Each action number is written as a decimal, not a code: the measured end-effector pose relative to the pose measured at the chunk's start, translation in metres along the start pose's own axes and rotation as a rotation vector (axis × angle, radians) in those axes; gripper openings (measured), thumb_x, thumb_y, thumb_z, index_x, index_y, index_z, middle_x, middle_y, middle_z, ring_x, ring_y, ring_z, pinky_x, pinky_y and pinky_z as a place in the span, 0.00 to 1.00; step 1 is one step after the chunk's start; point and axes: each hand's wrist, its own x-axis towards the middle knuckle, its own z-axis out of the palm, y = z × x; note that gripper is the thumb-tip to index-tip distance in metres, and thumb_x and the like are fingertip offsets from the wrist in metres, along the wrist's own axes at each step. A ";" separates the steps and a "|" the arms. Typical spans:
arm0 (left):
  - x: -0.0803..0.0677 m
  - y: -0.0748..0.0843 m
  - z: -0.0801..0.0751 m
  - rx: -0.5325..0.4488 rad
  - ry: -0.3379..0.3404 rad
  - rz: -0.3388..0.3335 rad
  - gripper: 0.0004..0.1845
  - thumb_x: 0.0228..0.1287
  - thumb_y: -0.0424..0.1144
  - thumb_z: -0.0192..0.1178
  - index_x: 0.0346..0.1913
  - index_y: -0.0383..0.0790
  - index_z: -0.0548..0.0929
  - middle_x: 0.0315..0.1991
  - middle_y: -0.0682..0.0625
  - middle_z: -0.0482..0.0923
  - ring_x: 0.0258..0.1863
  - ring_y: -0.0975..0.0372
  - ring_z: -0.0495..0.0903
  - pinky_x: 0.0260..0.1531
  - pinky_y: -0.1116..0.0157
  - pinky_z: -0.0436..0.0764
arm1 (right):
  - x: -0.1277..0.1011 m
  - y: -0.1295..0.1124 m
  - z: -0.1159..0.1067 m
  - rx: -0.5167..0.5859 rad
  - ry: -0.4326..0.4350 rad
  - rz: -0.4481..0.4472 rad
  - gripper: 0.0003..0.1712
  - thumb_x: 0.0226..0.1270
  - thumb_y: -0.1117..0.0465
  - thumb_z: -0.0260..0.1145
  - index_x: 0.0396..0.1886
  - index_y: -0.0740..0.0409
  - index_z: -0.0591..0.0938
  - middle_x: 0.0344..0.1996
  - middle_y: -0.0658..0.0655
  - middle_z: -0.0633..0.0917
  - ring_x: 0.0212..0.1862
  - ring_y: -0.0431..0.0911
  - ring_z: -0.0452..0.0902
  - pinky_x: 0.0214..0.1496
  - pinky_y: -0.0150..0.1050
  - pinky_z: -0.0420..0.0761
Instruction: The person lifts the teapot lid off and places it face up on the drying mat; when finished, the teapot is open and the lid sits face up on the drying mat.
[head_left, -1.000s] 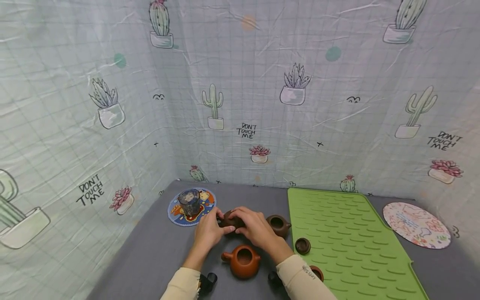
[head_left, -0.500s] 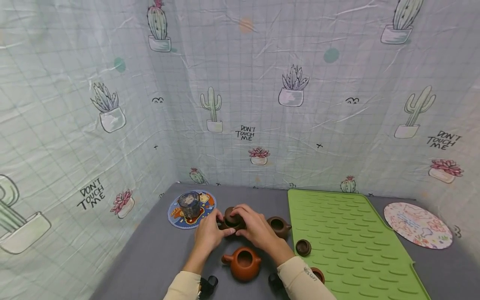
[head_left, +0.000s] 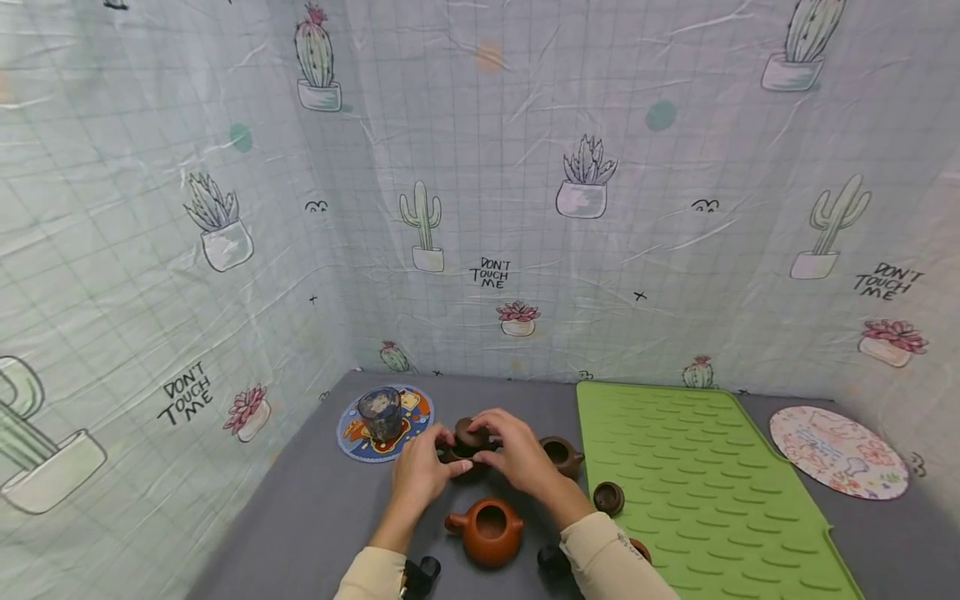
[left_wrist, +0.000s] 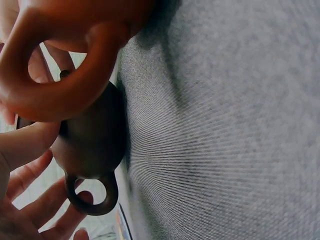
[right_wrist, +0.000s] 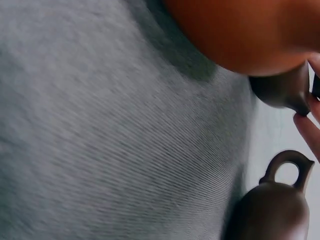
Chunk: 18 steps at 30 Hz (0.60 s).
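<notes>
Brown clay is what both sets of fingers meet on: the right hand pinches a small lid from above, fingers curled over it, just over a dark teapot that the left hand steadies with thumb and fingers curled round its side, at the back of the grey desk. The left wrist view shows the pot's loop handle beside those fingers. A lid held this lightly could slip or go on crooked and chip the rim, I judge. Close around stand an orange teapot under the wrists, another dark teapot by the right hand and a loose lid on the green mat; a dropped sleeve or elbow could knock any of them. A glass cup sits on a coaster to the left
</notes>
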 end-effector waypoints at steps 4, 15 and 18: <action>0.000 0.000 0.001 -0.001 0.009 0.011 0.18 0.45 0.49 0.82 0.35 0.53 0.83 0.39 0.54 0.88 0.39 0.57 0.83 0.34 0.58 0.74 | 0.000 -0.002 0.001 -0.007 0.049 0.004 0.21 0.59 0.68 0.76 0.52 0.52 0.83 0.54 0.54 0.85 0.53 0.48 0.84 0.52 0.48 0.86; 0.001 -0.001 -0.001 0.007 -0.020 -0.008 0.16 0.45 0.51 0.82 0.32 0.53 0.84 0.38 0.51 0.87 0.37 0.57 0.82 0.32 0.59 0.73 | 0.001 -0.008 0.001 -0.048 0.102 0.047 0.17 0.73 0.61 0.65 0.59 0.50 0.84 0.55 0.54 0.88 0.54 0.48 0.86 0.54 0.45 0.85; 0.002 -0.001 -0.002 0.012 -0.028 -0.016 0.16 0.45 0.51 0.82 0.33 0.54 0.85 0.39 0.51 0.87 0.37 0.57 0.81 0.32 0.59 0.73 | 0.001 -0.010 -0.001 -0.091 0.119 0.063 0.17 0.74 0.58 0.64 0.60 0.48 0.84 0.52 0.52 0.90 0.46 0.44 0.88 0.47 0.39 0.84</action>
